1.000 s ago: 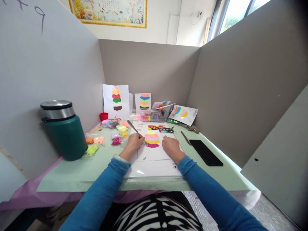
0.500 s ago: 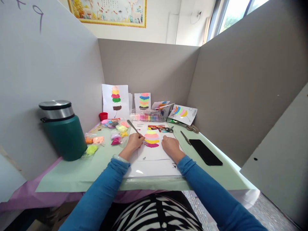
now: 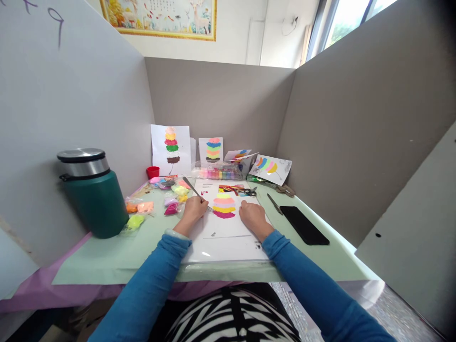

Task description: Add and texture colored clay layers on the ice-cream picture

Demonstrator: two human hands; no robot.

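My left hand (image 3: 194, 211) is closed around a metal fork (image 3: 193, 189), its handle slanting up and left. The tines point at the left end of the magenta band (image 3: 223, 215); whether they touch it I cannot tell. That band is the lowest of several coloured clay bands, with yellow, lilac, pink and pale yellow above, on a white sheet of paper (image 3: 228, 229). On the sheet's right side rests my right hand (image 3: 253, 217), fingers curled in; anything inside them is hidden.
At the left stand a green bottle (image 3: 94, 202) and a red cup (image 3: 153, 172), near bagged clay (image 3: 171, 209). Scissors (image 3: 251, 192) and pencils lie behind the sheet. To the right are a knife-like tool (image 3: 274, 204) and a black phone (image 3: 304, 225). Finished-looking pictures (image 3: 183, 152) lean at the back.
My left hand has shifted a little to the left with the fork, and the tines have moved from over the magenta band to its left end. My right hand stays put.
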